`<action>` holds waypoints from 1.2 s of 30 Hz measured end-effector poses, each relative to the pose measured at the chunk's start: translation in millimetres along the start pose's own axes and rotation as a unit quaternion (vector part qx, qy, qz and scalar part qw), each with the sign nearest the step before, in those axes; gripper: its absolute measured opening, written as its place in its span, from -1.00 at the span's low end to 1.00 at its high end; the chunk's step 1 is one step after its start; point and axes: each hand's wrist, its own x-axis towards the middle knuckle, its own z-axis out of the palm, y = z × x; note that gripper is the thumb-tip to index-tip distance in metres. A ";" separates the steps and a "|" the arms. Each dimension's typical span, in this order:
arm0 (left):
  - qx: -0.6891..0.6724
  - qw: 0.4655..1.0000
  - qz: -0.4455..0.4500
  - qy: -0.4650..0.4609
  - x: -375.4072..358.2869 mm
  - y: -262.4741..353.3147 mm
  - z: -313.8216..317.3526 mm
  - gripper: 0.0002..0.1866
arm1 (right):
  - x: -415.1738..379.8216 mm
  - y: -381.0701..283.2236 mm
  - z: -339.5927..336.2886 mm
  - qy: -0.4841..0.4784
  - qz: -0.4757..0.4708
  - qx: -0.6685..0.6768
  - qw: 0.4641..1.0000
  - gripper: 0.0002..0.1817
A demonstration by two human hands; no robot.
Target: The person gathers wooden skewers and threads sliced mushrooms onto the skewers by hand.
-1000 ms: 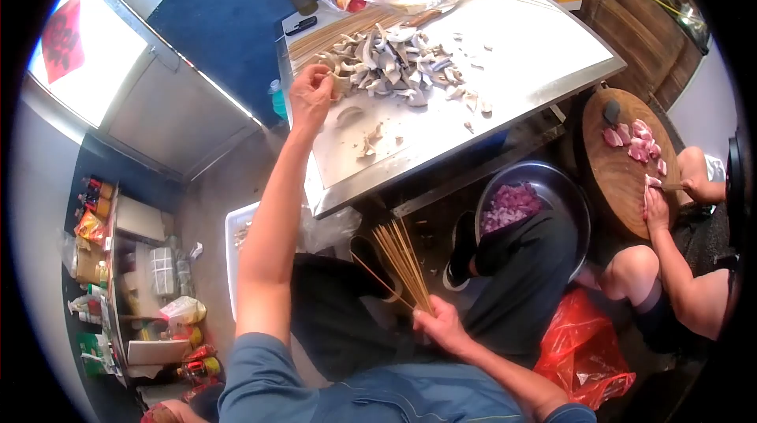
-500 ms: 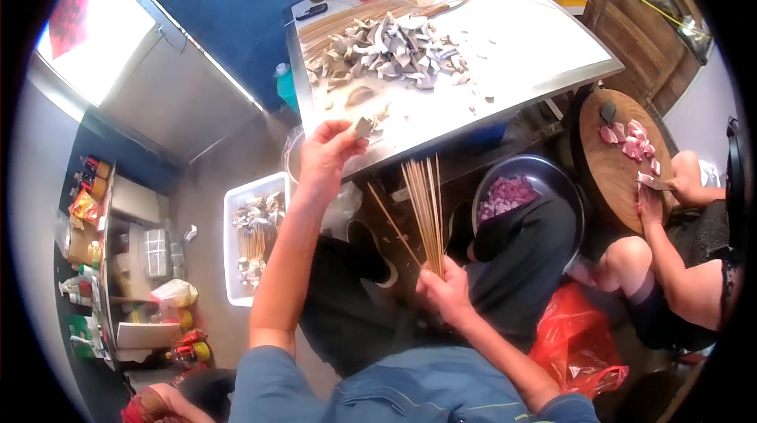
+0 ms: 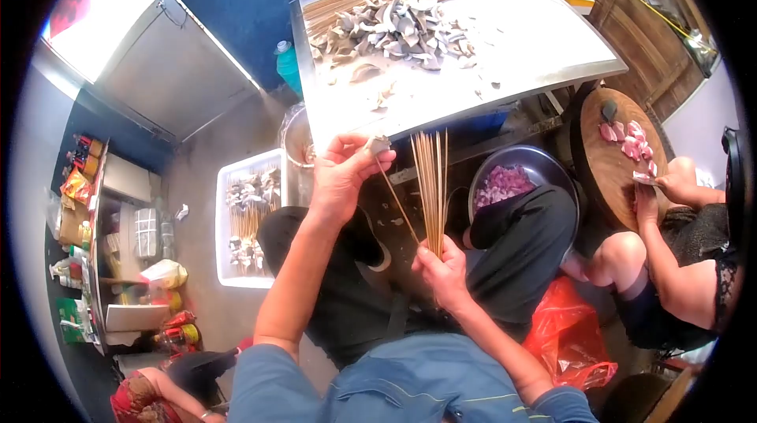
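Observation:
Between the thumb and fingers of my left hand [image 3: 344, 175] is a grey-white mushroom piece [image 3: 379, 144], pinched at the tip of a single slanting bamboo skewer [image 3: 400, 201]. My right hand [image 3: 443, 272] is closed round the lower ends of a bundle of bamboo skewers [image 3: 430, 186], which fan upward; the slanting one comes from the same grip. Beyond both hands, a heap of cut mushroom pieces [image 3: 406, 33] lies on the metal-edged table [image 3: 544, 48]. More skewers [image 3: 339, 11] lie behind the heap.
A white tray [image 3: 223, 226] of loaded skewers stands on the floor at left. A metal bowl [image 3: 561, 178] of chopped reddish pieces sits by my right knee. At right, another person's hands [image 3: 658, 186] cut meat on a round chopping block [image 3: 603, 163]. A red plastic bag [image 3: 572, 336] lies nearby.
My left hand has come down and right with the mushroom piece, which now meets the slanting skewer's tip. My right hand has risen slightly with the bundle. The view has shifted a little.

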 end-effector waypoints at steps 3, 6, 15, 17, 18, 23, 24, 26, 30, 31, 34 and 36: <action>-0.013 1.000 0.001 0.005 -1.7 -2.8 -0.6 -0.83 | -2.2 -3.9 0.4 0.003 0.004 -0.002 1.000 -0.89; -0.032 0.999 0.001 0.003 -3.3 -6.5 -1.8 -0.83 | -2.8 -3.1 -0.3 0.003 0.016 0.005 1.000 -0.89; 0.061 0.995 0.078 0.013 -12.5 -20.2 1.8 -0.83 | -1.8 0.9 0.4 0.020 0.015 0.013 1.000 -0.90; 0.105 0.992 0.055 -0.032 -17.5 -23.2 3.4 -0.83 | -1.1 2.2 -0.1 0.028 0.016 0.014 0.999 -0.90; 0.101 0.993 0.049 -0.040 -21.3 -24.0 5.5 -0.83 | -0.8 2.1 -1.3 0.034 0.022 0.018 0.999 -0.90; 0.173 0.982 0.058 -0.054 -20.0 -18.5 10.6 -0.87 | 1.5 0.0 -5.1 0.042 0.033 0.029 0.998 -0.91; 0.206 0.974 0.024 -0.087 -18.2 -19.9 9.8 -0.87 | 2.8 2.0 -5.6 0.046 0.030 0.038 0.998 -0.92; 0.290 0.949 -0.022 -0.122 -13.6 -19.0 9.7 -0.88 | 6.6 4.2 -6.8 0.050 0.024 0.049 0.997 -0.91; 0.393 0.916 0.080 -0.015 24.5 9.2 15.9 -0.86 | 9.2 -0.9 -12.4 0.063 0.010 0.054 0.996 -0.90; 0.472 0.874 0.107 0.034 41.4 24.7 17.0 -0.85 | 8.9 -3.5 -13.6 0.060 0.021 0.060 0.996 -0.90; 0.598 0.751 0.275 0.057 112.8 35.3 -4.7 -0.72 | 8.8 -2.0 -13.2 0.055 0.025 0.051 0.997 -0.88; 0.658 0.685 0.310 0.046 146.9 33.4 -16.6 -0.67 | 8.5 -1.6 -12.9 0.057 0.029 0.041 0.997 -0.88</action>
